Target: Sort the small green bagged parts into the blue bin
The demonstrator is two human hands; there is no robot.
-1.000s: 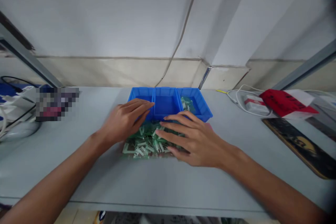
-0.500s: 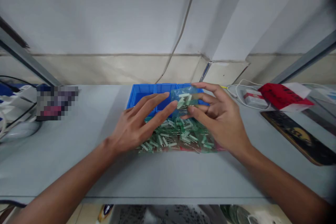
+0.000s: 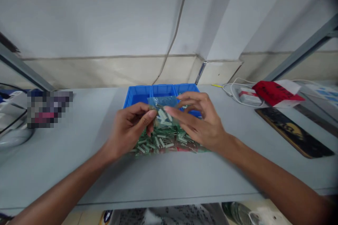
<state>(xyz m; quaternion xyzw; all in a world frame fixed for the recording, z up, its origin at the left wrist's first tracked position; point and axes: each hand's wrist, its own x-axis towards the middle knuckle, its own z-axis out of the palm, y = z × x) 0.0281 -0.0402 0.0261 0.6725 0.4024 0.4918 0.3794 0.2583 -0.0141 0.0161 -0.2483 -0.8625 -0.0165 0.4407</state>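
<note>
I see a transparent, green-tinged plastic packet (image 3: 164, 116) of white oblong pieces (image 3: 162, 114) just below frame centre; the left hand (image 3: 130, 124) pinches its left edge. The right hand (image 3: 202, 121) curls at its right side; whether it grips, I cannot tell.

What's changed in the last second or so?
The right hand has raised a small clear plastic bag of white pieces above the pile of greenish plastic bags and brought it left; the left hand now pinches its left edge. The right hand is still at it. The blue plastic three-compartment tray stayed put behind.
</note>
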